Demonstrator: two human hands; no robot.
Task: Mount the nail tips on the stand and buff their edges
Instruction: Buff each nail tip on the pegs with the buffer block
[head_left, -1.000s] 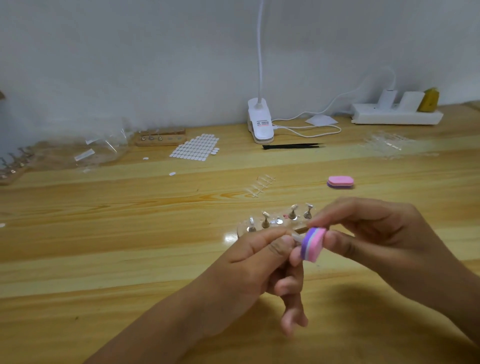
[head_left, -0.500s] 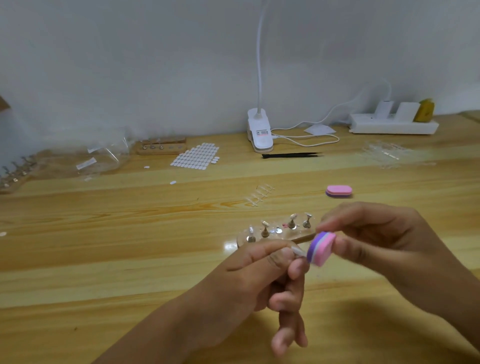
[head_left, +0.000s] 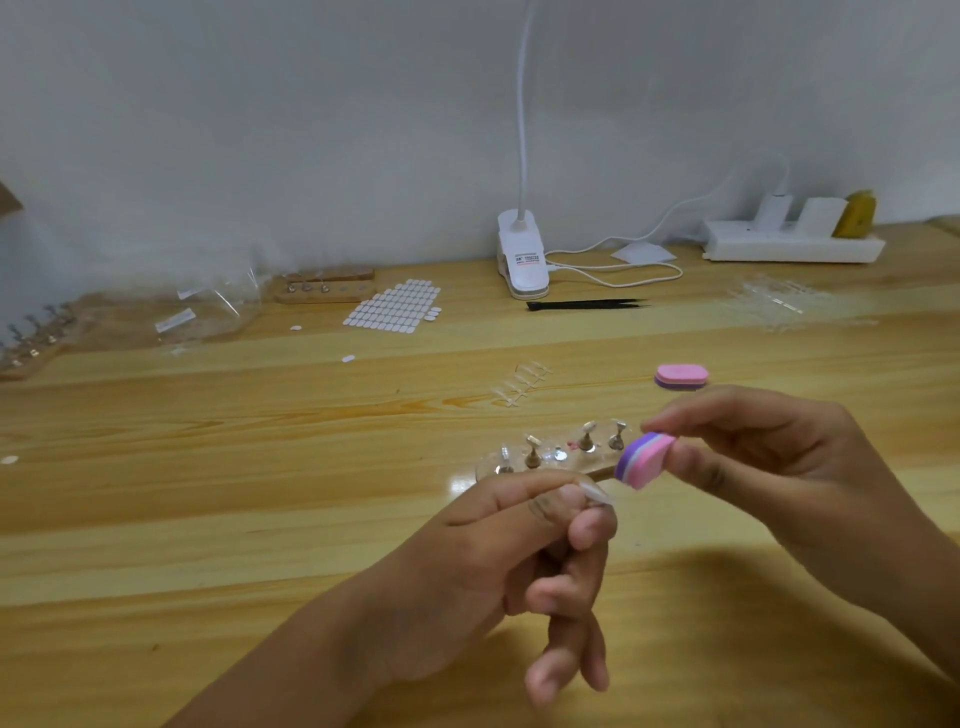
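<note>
My left hand (head_left: 519, 566) pinches a clear nail tip (head_left: 595, 492) between thumb and forefinger, its other fingers hanging down. My right hand (head_left: 769, 462) grips a small pink and purple buffer block (head_left: 644, 460) just above and right of the tip, a small gap between them. Behind both hands lies the clear acrylic stand (head_left: 550, 457) with several metal holder pegs on it. A strip of clear nail tips (head_left: 522, 383) lies on the wooden table (head_left: 208, 493) beyond the stand.
A second pink buffer (head_left: 681, 375) lies behind my right hand. At the back are a white clip lamp (head_left: 522, 260), black tweezers (head_left: 584, 304), a sheet of white adhesive tabs (head_left: 395, 310), a wooden peg stand (head_left: 324, 287), plastic bags (head_left: 208, 312) and a power strip (head_left: 789, 244).
The buffer has lifted up and to the right, off the nail tip it was touching. My left hand has sunk slightly, still pinching the tip.
</note>
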